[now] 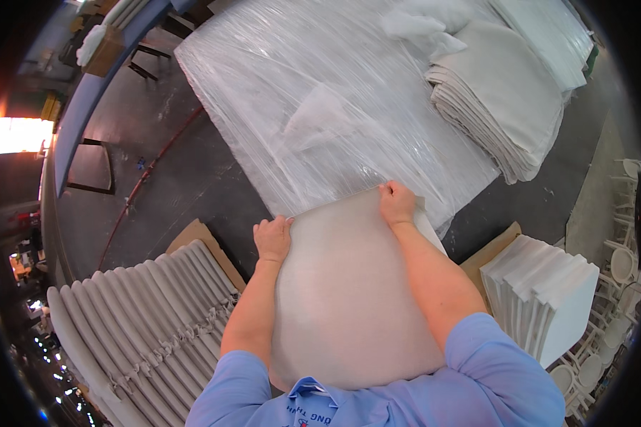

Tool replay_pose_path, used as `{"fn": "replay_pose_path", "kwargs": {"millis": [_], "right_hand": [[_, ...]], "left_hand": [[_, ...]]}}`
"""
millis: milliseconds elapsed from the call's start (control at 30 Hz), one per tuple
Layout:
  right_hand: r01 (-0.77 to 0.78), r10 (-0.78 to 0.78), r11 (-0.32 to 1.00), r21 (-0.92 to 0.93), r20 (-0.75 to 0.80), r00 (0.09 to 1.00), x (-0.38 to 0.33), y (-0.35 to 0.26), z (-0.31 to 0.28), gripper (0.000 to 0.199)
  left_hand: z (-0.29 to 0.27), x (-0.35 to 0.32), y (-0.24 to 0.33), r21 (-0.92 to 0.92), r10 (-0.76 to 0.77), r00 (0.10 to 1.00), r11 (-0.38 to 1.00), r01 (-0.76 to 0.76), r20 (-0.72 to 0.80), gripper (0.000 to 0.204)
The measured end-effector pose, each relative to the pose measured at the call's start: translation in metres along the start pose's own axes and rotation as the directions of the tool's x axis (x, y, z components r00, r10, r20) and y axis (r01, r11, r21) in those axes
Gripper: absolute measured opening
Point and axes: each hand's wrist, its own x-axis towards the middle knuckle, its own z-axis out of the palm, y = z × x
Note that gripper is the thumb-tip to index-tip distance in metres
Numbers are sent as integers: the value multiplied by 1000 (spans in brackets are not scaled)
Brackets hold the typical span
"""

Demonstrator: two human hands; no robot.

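Gripping the far edge of a pale grey cushion pad (349,299), both hands are closed on its top corners: the left hand (273,238) pinches the left corner, the right hand (397,204) clamps the right one, where a thin flap of fabric or cover edge shows just past the fingers. The pad stands tilted against the person's body, its lower edge hidden behind the blue shirt (477,377), its upper edge reaching onto the worktop (320,107), which is wrapped in clear plastic film.

Judging by how things lie, the work looks well under way but not finished. To the left, on cardboard on the floor, a long row of grey cushions with ties (142,313) lies overlapped like shingles, seemingly finished pieces. At the far right of the worktop sits a tall stack of flat grey covers (506,99), with loose white wadding (417,28) beside it, so many covers appear left to fill. To the right of the person, a block of white foam slabs (548,299) stands on cardboard, also a good supply remaining. Whether the pad in hand is already fully inside its cover cannot be told; the flap at the right corner suggests its top edge is not yet closed.
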Motion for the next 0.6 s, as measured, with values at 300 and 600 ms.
{"fn": "replay_pose_path", "kwargs": {"millis": [300,600], "right_hand": [[290,-275,956,-39,226,935,-4,-7,-38,30],[693,-178,699,-178,895,410,-95,-50,-107,63]], "left_hand": [[-80,-52,28,-323,-113,993,938,121,44,48],[-64,-98,17,-321,-56,797,896,306,602,60]]}}
